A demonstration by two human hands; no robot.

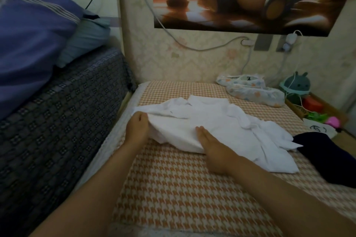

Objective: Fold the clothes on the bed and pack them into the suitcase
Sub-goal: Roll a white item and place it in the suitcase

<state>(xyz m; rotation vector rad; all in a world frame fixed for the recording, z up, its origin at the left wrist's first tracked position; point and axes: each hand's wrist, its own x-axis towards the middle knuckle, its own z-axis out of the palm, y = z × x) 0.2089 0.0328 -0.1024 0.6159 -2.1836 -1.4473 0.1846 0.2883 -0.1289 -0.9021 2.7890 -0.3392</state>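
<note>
A white shirt (215, 121) lies spread and rumpled across the orange houndstooth bed (173, 188). My left hand (137, 128) grips its left edge, fingers curled into the cloth. My right hand (212, 146) lies flat on the shirt's near part, fingers straight and pressing down. A dark navy garment (327, 156) lies at the right, touching the shirt's right end. No suitcase is in view.
A floral cloth bundle (252, 90) sits at the bed's far right. A raised dark patterned bed (57, 121) with a purple pillow (32, 44) borders the left. Toys and a white bag (317, 129) crowd the right edge. Cables hang on the wall behind.
</note>
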